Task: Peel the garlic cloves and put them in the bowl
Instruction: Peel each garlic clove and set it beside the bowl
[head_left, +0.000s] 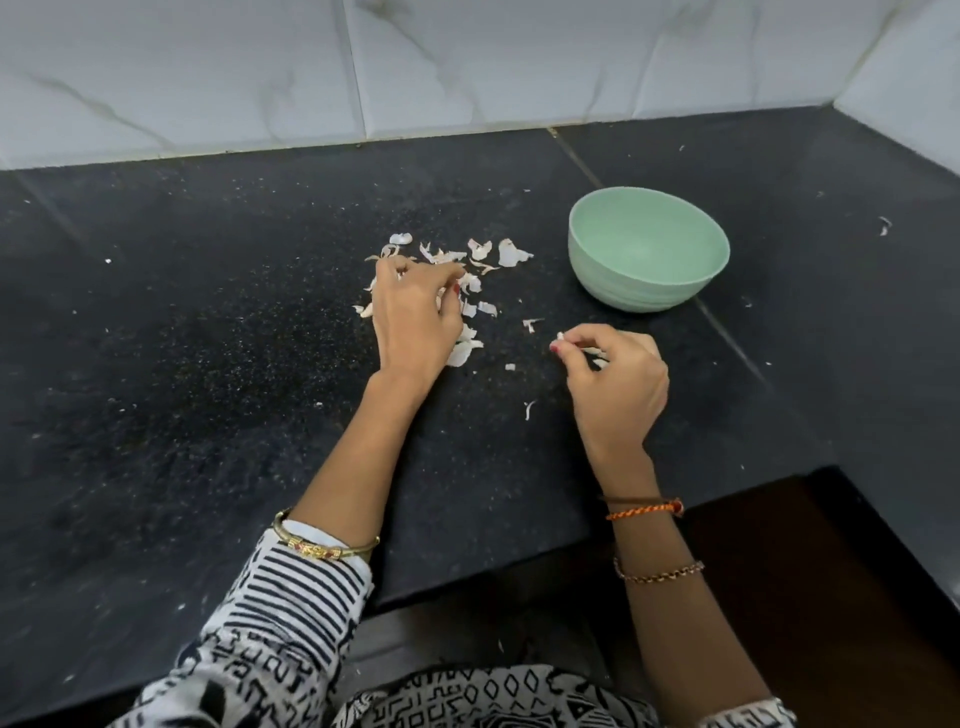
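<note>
A person works at a dark speckled worktop (208, 364) backed by white marble-look wall tiles (467, 67), seen from above over both forearms. On the left, an arm in a black-and-white patterned sleeve (291, 597) with a gold bangle (322, 545) at its cuff reaches forward. The left hand (415, 312) lies palm down in a scatter of pale garlic skins (498, 254), its fingers curled down into the pile with red-painted nails showing; whether it grips a clove or only touches the skins cannot be told. More skins lie just beyond its fingertips and just to its right, and a few small scraps sit between the two hands. The right hand (613, 374), nearer the person and well apart from the left, pinches a small whitish garlic piece (562, 336) between thumb and fingertips, held just above the worktop. Its wrist wears an orange thread band (644, 508) and, further back, a beaded bracelet (660, 570). Beyond the right hand, slightly to its right, stands a pale green bowl (649, 280), upright on the worktop; no cloves are visible in the part of its inside that shows.
</note>
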